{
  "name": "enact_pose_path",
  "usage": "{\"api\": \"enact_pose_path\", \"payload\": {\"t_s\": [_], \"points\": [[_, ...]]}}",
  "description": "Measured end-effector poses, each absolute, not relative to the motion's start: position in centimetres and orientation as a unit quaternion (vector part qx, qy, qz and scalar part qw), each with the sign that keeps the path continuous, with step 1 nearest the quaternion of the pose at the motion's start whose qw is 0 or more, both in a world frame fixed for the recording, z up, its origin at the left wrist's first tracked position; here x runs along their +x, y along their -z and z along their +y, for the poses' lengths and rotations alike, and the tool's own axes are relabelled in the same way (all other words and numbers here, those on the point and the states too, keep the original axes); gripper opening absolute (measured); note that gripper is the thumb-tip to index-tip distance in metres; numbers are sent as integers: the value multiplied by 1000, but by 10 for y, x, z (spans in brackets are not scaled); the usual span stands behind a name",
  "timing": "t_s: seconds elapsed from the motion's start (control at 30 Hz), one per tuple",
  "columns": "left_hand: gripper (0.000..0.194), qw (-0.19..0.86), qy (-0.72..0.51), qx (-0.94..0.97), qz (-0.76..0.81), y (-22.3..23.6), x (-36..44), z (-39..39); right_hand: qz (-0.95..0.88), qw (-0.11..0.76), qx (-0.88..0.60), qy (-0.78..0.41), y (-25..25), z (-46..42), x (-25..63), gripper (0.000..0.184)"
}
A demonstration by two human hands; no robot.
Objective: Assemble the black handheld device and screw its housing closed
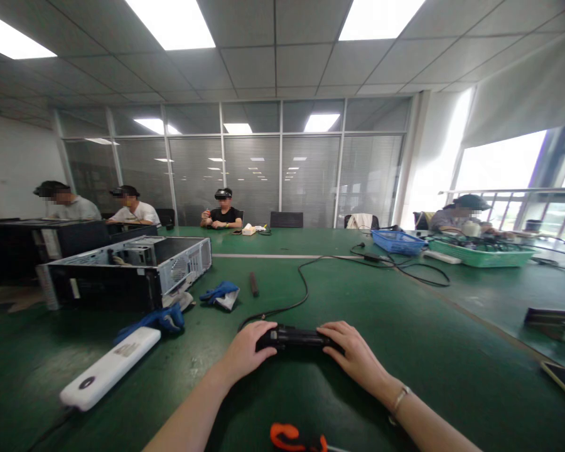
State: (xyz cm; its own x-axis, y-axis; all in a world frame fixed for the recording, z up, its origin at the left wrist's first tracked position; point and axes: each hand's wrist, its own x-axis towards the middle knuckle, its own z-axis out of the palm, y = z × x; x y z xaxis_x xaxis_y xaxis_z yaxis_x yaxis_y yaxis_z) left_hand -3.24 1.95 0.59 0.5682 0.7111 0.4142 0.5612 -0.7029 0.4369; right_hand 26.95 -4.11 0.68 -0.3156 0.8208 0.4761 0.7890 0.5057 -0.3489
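A black corded tool, cylindrical like an electric screwdriver, lies sideways in front of me at the green table. My left hand is wrapped round its left end, with the thumb on the near side. My right hand grips the right end, fingers over the top and thumb below. Both palms hide the tool's ends. A black cable runs from near my left hand across the table. Below the tool, at the bottom edge, lies an orange-handled tool, partly cut off.
An opened computer case stands at left, beside blue work gloves and a white power strip. A dark bar lies ahead. Blue and green baskets stand far right. Several people sit around the table.
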Motion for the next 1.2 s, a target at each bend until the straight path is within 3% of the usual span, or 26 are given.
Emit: {"api": "enact_pose_path", "payload": {"t_s": [0.33,0.57,0.83,1.2], "points": [[61,157,-268,861,403,-5,-31,26,-811,281,-513,18,8,-27,269,39],[42,173,-305,855,381,-4,-35,30,-813,281,-509,14,8,-26,270,39],[50,180,-298,852,391,-6,-36,32,-811,324,-486,-26,2,-32,270,37],[52,173,-228,856,430,-11,-28,33,-796,295,-527,-46,6,-21,271,38]]}}
